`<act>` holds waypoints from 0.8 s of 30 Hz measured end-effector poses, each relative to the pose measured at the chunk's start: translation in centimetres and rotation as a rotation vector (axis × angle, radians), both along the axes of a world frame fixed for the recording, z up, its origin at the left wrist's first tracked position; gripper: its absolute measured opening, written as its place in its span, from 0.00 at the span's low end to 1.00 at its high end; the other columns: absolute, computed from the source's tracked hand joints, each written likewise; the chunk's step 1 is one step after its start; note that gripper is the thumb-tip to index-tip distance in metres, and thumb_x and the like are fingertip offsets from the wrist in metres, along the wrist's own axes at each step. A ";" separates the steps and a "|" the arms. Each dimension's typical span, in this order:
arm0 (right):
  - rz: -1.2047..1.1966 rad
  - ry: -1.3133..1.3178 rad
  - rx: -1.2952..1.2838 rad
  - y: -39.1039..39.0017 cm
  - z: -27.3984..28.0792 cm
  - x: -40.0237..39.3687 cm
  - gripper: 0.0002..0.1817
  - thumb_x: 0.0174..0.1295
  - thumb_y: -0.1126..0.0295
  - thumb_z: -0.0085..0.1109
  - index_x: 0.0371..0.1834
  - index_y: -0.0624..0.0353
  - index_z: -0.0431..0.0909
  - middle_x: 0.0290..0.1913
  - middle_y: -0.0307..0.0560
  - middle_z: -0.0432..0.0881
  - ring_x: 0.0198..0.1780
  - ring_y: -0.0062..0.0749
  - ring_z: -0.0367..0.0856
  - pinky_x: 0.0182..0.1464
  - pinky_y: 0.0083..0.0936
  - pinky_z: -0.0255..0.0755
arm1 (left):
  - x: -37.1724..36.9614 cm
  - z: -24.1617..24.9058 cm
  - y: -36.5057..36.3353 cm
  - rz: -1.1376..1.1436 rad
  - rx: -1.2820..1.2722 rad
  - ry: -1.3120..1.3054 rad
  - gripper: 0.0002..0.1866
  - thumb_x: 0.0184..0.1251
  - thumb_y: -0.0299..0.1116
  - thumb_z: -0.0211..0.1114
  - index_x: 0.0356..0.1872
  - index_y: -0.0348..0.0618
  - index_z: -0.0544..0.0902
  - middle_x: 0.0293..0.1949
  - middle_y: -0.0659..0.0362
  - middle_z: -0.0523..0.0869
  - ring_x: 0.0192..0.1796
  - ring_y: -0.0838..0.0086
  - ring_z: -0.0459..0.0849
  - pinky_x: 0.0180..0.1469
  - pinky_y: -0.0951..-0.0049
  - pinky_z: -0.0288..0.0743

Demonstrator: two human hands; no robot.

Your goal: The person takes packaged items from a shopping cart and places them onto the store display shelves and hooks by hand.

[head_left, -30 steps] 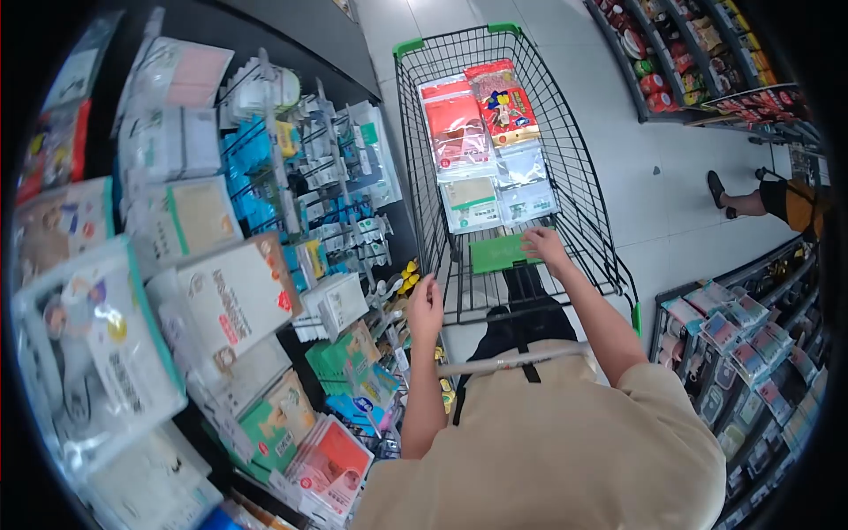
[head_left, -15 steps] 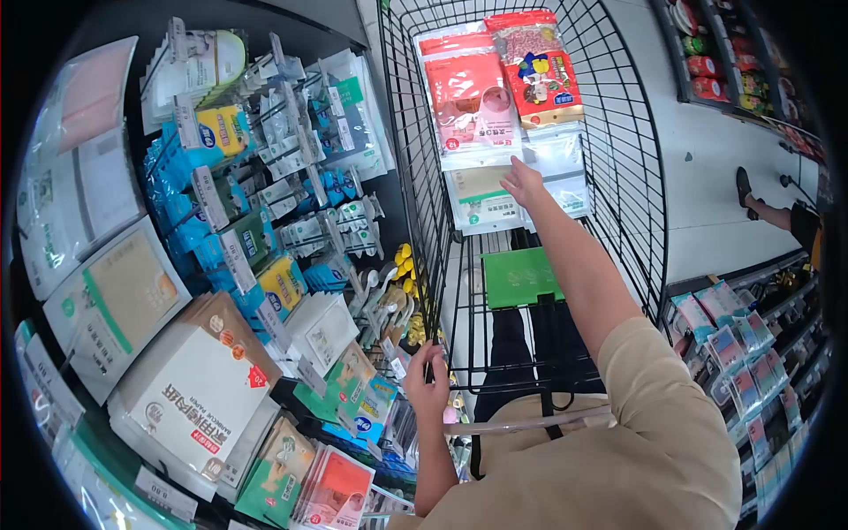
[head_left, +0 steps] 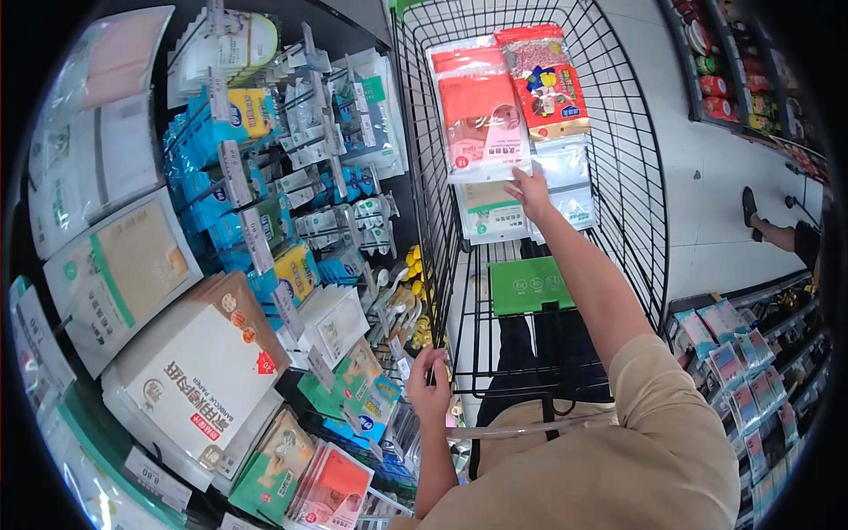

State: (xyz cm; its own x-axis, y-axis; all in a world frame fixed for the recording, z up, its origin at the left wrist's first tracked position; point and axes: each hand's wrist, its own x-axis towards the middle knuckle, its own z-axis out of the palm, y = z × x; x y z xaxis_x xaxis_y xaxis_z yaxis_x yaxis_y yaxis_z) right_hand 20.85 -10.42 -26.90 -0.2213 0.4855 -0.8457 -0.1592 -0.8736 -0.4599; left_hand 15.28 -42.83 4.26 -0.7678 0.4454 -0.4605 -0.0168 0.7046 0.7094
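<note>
My right hand [head_left: 531, 193] reaches into the wire shopping cart [head_left: 655, 203], its fingers closed on the bottom edge of a pink-and-red tablecloth packet [head_left: 481, 119]. Beside that packet lies a red bag of small pink pieces [head_left: 549, 88] with a cartoon figure on it. Under my right hand are a packet with a green stripe [head_left: 491, 212] and a clear-and-white packet [head_left: 567, 190]. My left hand [head_left: 428, 389] is low at the cart's near left corner, fingers loosely bent and apart from the thumb, nothing seen in it. Its fingertips are right by the cart wire.
On the left a shelf holds barbecue paper packs [head_left: 199, 389], blue-and-yellow packets [head_left: 252, 115] and hanging price tags [head_left: 234, 172]. A green panel [head_left: 528, 285] is on the cart near my body. Another person's leg [head_left: 777, 234] shows at right, beside racks of packaged goods [head_left: 746, 371].
My right hand has closed on the edge of the tablecloth packet, which has shifted slightly down over the packets below. The left hand has stayed nearly still.
</note>
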 end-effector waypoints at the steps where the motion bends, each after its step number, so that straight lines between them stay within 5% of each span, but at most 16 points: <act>1: 0.092 0.028 0.054 -0.5 0.9 0.3 0.16 0.68 0.71 0.58 0.57 0.59 0.71 0.51 0.44 0.78 0.52 0.34 0.78 0.52 0.37 0.79 | 0.0 0.0 -0.2 0.000 0.014 0.005 0.14 0.71 0.23 0.57 0.56 0.31 0.77 0.43 0.52 0.87 0.44 0.72 0.86 0.52 0.72 0.77; 11: 0.250 0.117 0.330 -6.3 16.7 2.4 0.15 0.68 0.71 0.55 0.56 0.62 0.75 0.48 0.45 0.82 0.48 0.29 0.82 0.49 0.29 0.80 | -1.5 -1.0 -4.1 0.070 0.149 -0.002 0.17 0.71 0.31 0.62 0.57 0.35 0.79 0.41 0.55 0.88 0.42 0.75 0.86 0.48 0.75 0.78; 17: 0.448 0.026 0.634 -11.5 27.1 5.1 0.11 0.68 0.70 0.56 0.50 0.62 0.79 0.35 0.35 0.81 0.33 0.16 0.74 0.36 0.17 0.68 | -2.5 -1.1 -5.8 0.056 0.303 -0.011 0.15 0.72 0.28 0.60 0.57 0.36 0.78 0.40 0.56 0.87 0.41 0.76 0.86 0.46 0.76 0.78; 24: 0.539 0.161 0.880 -15.5 40.7 8.7 0.13 0.69 0.70 0.57 0.53 0.65 0.78 0.43 0.40 0.85 0.41 0.18 0.81 0.46 0.20 0.73 | -3.0 1.3 -7.0 0.049 0.504 -0.052 0.16 0.73 0.29 0.60 0.58 0.37 0.78 0.43 0.57 0.87 0.44 0.76 0.85 0.48 0.76 0.78</act>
